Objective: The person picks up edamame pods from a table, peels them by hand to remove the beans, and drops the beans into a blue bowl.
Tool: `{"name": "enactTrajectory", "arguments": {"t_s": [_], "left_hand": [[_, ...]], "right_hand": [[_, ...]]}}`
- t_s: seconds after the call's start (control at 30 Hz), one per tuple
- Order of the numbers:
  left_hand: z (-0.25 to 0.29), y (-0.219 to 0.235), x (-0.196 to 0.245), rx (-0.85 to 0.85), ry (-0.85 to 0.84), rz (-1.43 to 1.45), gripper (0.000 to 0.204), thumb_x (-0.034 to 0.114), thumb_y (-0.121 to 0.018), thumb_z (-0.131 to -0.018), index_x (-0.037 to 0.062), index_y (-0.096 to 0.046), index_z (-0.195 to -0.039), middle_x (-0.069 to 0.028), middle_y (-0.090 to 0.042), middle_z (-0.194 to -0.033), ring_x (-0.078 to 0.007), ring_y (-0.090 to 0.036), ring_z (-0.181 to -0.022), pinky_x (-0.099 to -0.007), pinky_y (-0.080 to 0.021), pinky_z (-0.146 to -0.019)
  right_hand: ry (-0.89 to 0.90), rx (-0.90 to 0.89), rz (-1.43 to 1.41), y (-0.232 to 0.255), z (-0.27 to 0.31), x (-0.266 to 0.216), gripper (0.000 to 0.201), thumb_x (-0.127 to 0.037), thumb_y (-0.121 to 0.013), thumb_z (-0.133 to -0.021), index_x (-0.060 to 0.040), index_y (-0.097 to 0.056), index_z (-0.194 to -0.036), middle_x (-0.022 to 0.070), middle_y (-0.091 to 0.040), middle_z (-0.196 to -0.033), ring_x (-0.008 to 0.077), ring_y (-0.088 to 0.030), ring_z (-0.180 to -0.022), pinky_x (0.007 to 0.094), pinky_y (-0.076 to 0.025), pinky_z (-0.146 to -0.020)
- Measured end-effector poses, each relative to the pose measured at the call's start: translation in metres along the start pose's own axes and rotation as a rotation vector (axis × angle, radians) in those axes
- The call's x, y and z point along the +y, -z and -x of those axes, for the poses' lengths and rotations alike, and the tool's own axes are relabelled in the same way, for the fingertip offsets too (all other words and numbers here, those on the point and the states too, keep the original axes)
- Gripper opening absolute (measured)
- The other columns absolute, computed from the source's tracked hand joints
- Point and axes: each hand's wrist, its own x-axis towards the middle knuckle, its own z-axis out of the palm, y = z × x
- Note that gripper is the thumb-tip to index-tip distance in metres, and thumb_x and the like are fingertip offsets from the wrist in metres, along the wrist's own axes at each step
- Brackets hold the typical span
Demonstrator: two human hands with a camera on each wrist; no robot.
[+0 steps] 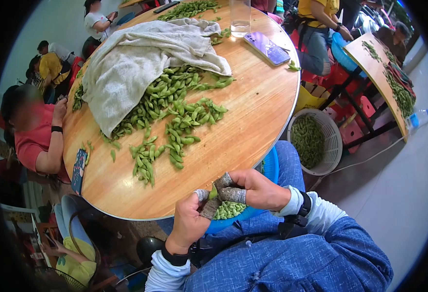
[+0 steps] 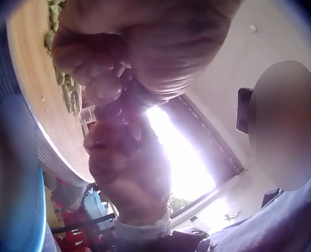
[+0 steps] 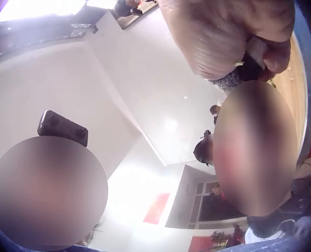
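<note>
We are pinching a pod in left hand and right hand, fingers clamped on it, above beans in the basin. Our wraps (cloth, seemingly) may be dulling touch, so a bean could be missing the basin; beyond, pods are lying on the table.

Fingers partly hide a green pod — a cloth, part of the heap.
</note>
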Motion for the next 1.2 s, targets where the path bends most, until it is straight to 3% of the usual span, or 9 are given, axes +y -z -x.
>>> {"name": "enactTrajectory", "arguments": {"t_s": [0.17, 0.27, 0.57, 0.67, 0.77, 0.87, 0.97, 1.17, 1.2], "left_hand": [[0.001, 0.001, -0.002, -0.020, 0.028, 0.048, 0.009, 0.003, -0.060, -0.078, -0.0038, -0.056, -0.083, -0.0030, -0.059, -0.073, -0.0053, -0.052, -0.067, -0.0201, -0.043, -0.057], [0.000, 0.000, 0.008, -0.021, 0.070, 0.045, 0.015, -0.002, -0.063, -0.071, -0.0067, -0.056, -0.083, -0.0073, -0.061, -0.071, -0.0077, -0.055, -0.068, -0.0233, -0.045, -0.059], [0.001, -0.003, -0.003, -0.046, 0.087, 0.147, 0.011, -0.001, -0.063, -0.073, -0.0058, -0.055, -0.079, -0.0056, -0.061, -0.070, -0.0060, -0.051, -0.066, -0.0218, -0.043, -0.055], [0.001, -0.006, -0.006, -0.024, 0.088, 0.104, 0.012, 0.000, -0.063, -0.071, -0.0050, -0.055, -0.080, -0.0080, -0.059, -0.065, -0.0120, -0.055, -0.059, -0.0245, -0.044, -0.054], [0.001, -0.009, 0.001, 0.130, -0.228, -0.686, 0.016, 0.010, -0.061, -0.078, -0.0027, -0.055, -0.086, -0.0119, -0.058, -0.067, -0.0244, -0.058, -0.059, -0.0305, -0.045, -0.055], [0.000, -0.012, -0.004, 0.283, -0.486, -0.735, 0.020, 0.013, -0.061, -0.076, -0.0019, -0.053, -0.088, -0.0180, -0.056, -0.069, -0.0351, -0.056, -0.062, -0.0362, -0.045, -0.056], [-0.002, -0.012, -0.015, 0.335, -0.542, -0.618, 0.018, 0.013, -0.057, -0.081, -0.0013, -0.052, -0.090, -0.0136, -0.057, -0.071, -0.0264, -0.057, -0.061, -0.0330, -0.044, -0.054], [0.005, -0.008, -0.021, 0.147, 0.116, 0.476, 0.013, 0.005, -0.053, -0.083, -0.0013, -0.050, -0.094, -0.0024, -0.055, -0.069, -0.0075, -0.052, -0.062, -0.0224, -0.042, -0.054], [0.005, -0.007, -0.017, 0.121, 0.141, 0.434, 0.013, 0.004, -0.053, -0.083, -0.0014, -0.050, -0.093, -0.0016, -0.055, -0.069, -0.0068, -0.051, -0.061, -0.0215, -0.042, -0.054]], "right_hand": [[-0.007, -0.014, -0.027, 0.000, 0.000, 0.001, 0.016, -0.008, -0.051, -0.086, 0.0038, -0.054, -0.096, 0.0019, -0.058, -0.085, 0.0065, -0.050, -0.079, 0.0224, -0.042, -0.070], [0.000, 0.004, -0.024, -0.002, 0.001, -0.004, 0.015, -0.008, -0.051, -0.085, 0.0035, -0.055, -0.094, 0.0012, -0.058, -0.083, 0.0057, -0.049, -0.078, 0.0219, -0.042, -0.069], [-0.010, 0.062, 0.010, -0.002, -0.002, 0.006, 0.013, -0.009, -0.052, -0.084, 0.0028, -0.057, -0.089, -0.0011, -0.058, -0.077, 0.0044, -0.048, -0.072, 0.0213, -0.042, -0.063], [-0.079, 0.044, 0.028, 0.003, -0.004, 0.011, 0.013, -0.008, -0.052, -0.084, 0.0025, -0.056, -0.091, -0.0008, -0.058, -0.080, 0.0047, -0.048, -0.075, 0.0214, -0.042, -0.065], [-0.045, 0.060, -0.040, 0.001, -0.004, 0.011, 0.014, -0.008, -0.052, -0.084, 0.0026, -0.056, -0.093, -0.0002, -0.058, -0.084, 0.0056, -0.049, -0.079, 0.0217, -0.042, -0.070], [0.010, 0.017, -0.118, -0.002, -0.003, 0.005, 0.014, -0.007, -0.052, -0.085, 0.0029, -0.055, -0.094, 0.0001, -0.058, -0.087, 0.0066, -0.050, -0.081, 0.0224, -0.042, -0.073], [0.110, 0.012, -0.118, -0.005, -0.003, 0.009, 0.014, -0.007, -0.052, -0.085, 0.0028, -0.055, -0.093, 0.0006, -0.059, -0.087, 0.0073, -0.051, -0.082, 0.0230, -0.042, -0.074], [0.205, 0.019, 0.012, -0.005, -0.004, 0.012, 0.012, -0.006, -0.052, -0.083, 0.0034, -0.055, -0.089, 0.0053, -0.060, -0.080, 0.0079, -0.052, -0.077, 0.0241, -0.044, -0.068], [0.190, 0.029, 0.084, -0.004, -0.004, 0.012, 0.011, -0.005, -0.053, -0.081, 0.0034, -0.055, -0.087, 0.0076, -0.059, -0.078, 0.0093, -0.052, -0.074, 0.0251, -0.043, -0.065]]}}
